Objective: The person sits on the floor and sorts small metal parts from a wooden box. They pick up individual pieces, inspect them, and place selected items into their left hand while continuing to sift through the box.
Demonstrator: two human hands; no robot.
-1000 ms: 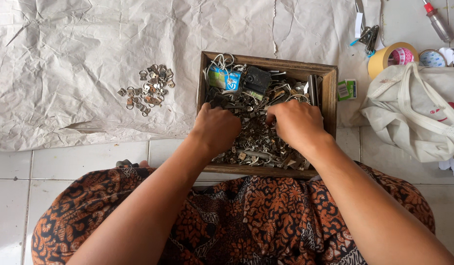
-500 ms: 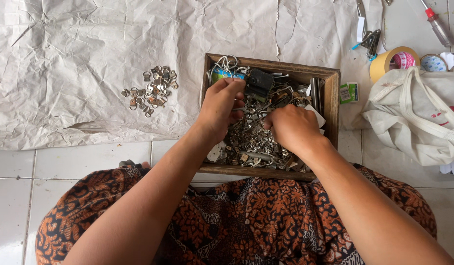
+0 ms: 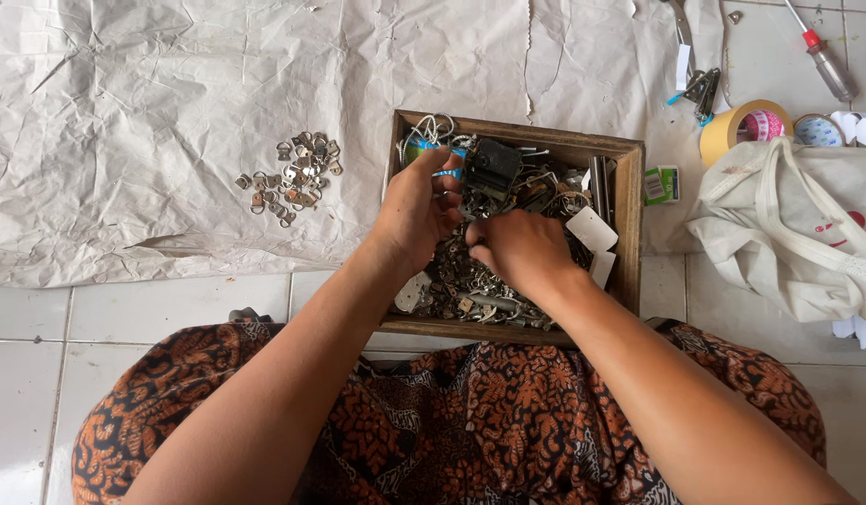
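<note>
Fingers (image 3: 449,192) of the left hand (image 3: 416,213) are curled inward over the jumble in the wooden box (image 3: 629,234), their tips bunched toward the thumb as if pinched on something small; what they grip, if anything, is hidden among the metal parts (image 3: 470,290), so I cannot tell. Just beside it, the right hand (image 3: 517,248) is folded into a loose fist, knuckles up, its fingertips tucked under and pressed into the same heap; whether it has hold of a piece cannot be told either. The two hands nearly touch over the middle of the box.

Nearest the camera, the person's lap is covered by an orange-and-black patterned cloth (image 3: 452,430), and both forearms reach forward from it. The box's near edge sits right at the knees, resting on the white tiled floor (image 3: 40,327). Inside, small grey hardware fills the bottom; a black block-shaped part (image 3: 492,166) lies toward the far edge, white tags (image 3: 592,229) lie by the right wall, and a loop of wire (image 3: 433,126) sits in the far left corner.

Beyond the box's left wall, a small pile of metal hangers (image 3: 291,178) lies on the crumpled paper sheet (image 3: 171,84), well apart from the hands. To the right of the box, a white cloth bag (image 3: 798,234) slumps on the floor, with rolls of tape (image 3: 742,126) behind it and a red-handled screwdriver (image 3: 821,51) near the far right corner.
</note>
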